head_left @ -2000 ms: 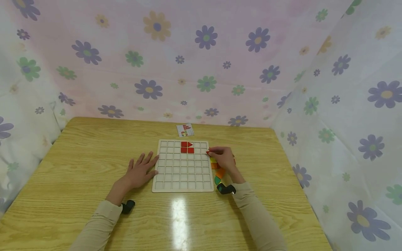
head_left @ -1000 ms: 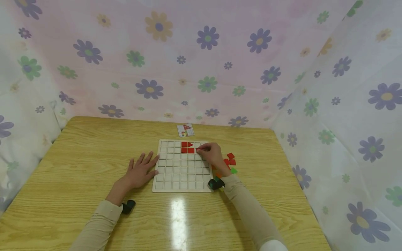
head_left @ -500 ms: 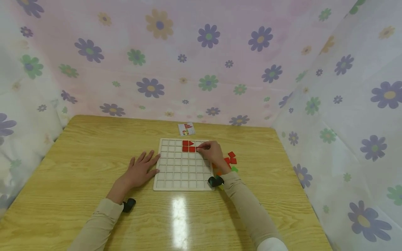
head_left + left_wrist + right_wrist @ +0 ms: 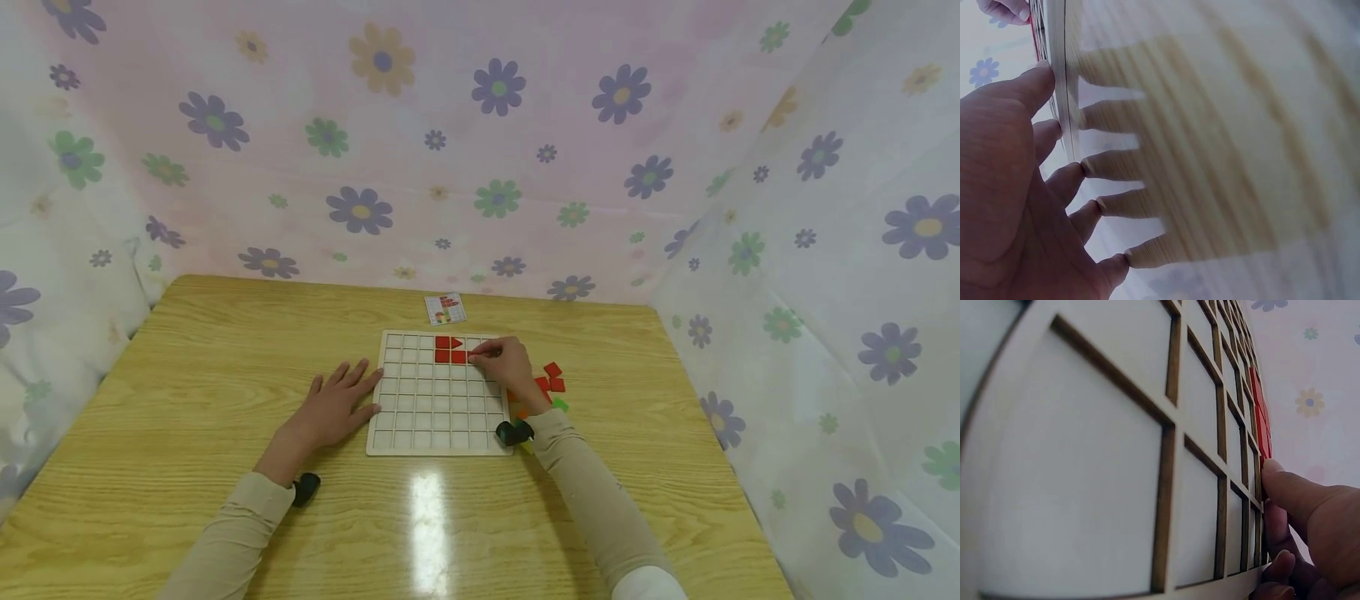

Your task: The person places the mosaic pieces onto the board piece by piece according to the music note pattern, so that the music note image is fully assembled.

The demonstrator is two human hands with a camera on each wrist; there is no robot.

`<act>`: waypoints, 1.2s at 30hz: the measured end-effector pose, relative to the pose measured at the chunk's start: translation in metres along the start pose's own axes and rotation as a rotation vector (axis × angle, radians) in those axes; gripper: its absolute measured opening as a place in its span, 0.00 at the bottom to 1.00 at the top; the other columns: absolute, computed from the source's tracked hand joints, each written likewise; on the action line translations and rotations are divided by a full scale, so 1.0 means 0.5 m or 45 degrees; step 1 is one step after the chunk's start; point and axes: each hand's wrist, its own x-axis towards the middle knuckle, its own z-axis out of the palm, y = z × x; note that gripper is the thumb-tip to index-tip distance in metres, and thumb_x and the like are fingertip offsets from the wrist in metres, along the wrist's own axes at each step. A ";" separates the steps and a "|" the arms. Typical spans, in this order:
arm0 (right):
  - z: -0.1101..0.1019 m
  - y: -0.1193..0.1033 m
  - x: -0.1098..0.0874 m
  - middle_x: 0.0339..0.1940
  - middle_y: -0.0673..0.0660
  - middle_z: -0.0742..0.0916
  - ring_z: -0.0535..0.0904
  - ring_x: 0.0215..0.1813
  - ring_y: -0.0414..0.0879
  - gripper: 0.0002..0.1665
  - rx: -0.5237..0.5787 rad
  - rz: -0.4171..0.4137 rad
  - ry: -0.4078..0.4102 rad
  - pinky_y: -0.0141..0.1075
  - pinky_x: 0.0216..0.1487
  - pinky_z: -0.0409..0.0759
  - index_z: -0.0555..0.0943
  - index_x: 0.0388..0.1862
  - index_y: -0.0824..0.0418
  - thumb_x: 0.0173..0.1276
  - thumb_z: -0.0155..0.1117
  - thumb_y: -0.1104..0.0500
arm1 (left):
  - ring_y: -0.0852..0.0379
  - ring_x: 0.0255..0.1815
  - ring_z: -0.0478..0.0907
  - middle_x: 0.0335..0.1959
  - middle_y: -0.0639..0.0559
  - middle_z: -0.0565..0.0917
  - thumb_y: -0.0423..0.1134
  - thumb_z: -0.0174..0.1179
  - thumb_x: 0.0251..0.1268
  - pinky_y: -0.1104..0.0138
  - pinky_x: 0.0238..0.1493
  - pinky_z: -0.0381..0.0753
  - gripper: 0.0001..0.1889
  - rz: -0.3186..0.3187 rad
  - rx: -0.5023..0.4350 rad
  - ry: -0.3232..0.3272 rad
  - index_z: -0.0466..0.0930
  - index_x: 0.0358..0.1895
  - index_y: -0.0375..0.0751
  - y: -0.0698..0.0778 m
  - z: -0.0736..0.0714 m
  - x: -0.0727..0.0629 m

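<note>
A pale wooden grid board [image 4: 438,453] lies on the table. Near its far edge sit three red square tiles [image 4: 442,357] and one red triangle tile [image 4: 456,343] in neighbouring cells. My right hand [image 4: 506,367] pinches a small red tile [image 4: 471,355] between thumb and fingers, just right of the near row of red tiles; the fingers hide most of it. In the right wrist view the thumb [image 4: 1282,478] tip is right at the red pieces. My left hand [image 4: 330,412] lies flat with fingers spread, its fingertips at the board's left edge.
Loose red tiles [image 4: 553,377], a green piece [image 4: 560,404] and other coloured pieces lie right of the board, partly under the right forearm. A small printed pattern card [image 4: 446,308] lies beyond the board. Flowered cloth [image 4: 480,150] encloses the table.
My right hand has carried the red tile from the loose pieces leftward over the board, to beside the near red row, and has hardly moved in the last half second. My left hand stays put.
</note>
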 end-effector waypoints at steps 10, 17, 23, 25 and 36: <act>0.000 0.004 -0.001 0.38 0.59 0.91 0.86 0.39 0.50 0.08 0.028 0.032 -0.016 0.40 0.43 0.83 0.91 0.39 0.63 0.68 0.73 0.59 | 0.26 0.80 0.47 0.81 0.33 0.55 0.46 0.56 0.79 0.25 0.71 0.44 0.33 -0.015 -0.044 -0.030 0.60 0.80 0.41 0.005 -0.004 -0.001; 0.001 0.015 0.001 0.40 0.63 0.90 0.84 0.39 0.50 0.10 0.201 0.010 0.039 0.34 0.41 0.81 0.90 0.44 0.67 0.68 0.73 0.62 | 0.26 0.81 0.45 0.81 0.33 0.53 0.46 0.55 0.79 0.26 0.71 0.42 0.33 -0.029 -0.063 -0.049 0.59 0.80 0.41 0.004 -0.005 0.000; -0.010 0.024 -0.001 0.37 0.64 0.88 0.82 0.35 0.45 0.12 0.331 0.012 0.092 0.29 0.38 0.80 0.89 0.47 0.69 0.67 0.72 0.64 | 0.26 0.81 0.44 0.81 0.33 0.53 0.46 0.55 0.79 0.26 0.71 0.41 0.33 -0.031 -0.080 -0.053 0.58 0.80 0.40 0.003 -0.004 -0.001; -0.019 0.027 -0.004 0.38 0.64 0.88 0.82 0.35 0.43 0.12 0.355 0.015 0.091 0.28 0.38 0.80 0.88 0.48 0.69 0.67 0.72 0.64 | 0.26 0.81 0.44 0.81 0.33 0.53 0.46 0.55 0.79 0.26 0.72 0.40 0.33 -0.033 -0.082 -0.057 0.58 0.80 0.40 0.003 -0.004 0.000; -0.113 0.043 -0.033 0.46 0.69 0.87 0.83 0.39 0.56 0.17 0.080 0.092 0.097 0.32 0.37 0.80 0.85 0.54 0.71 0.66 0.70 0.68 | 0.26 0.81 0.42 0.82 0.33 0.51 0.47 0.54 0.79 0.26 0.72 0.38 0.34 -0.043 -0.098 -0.071 0.57 0.81 0.41 0.003 -0.004 0.002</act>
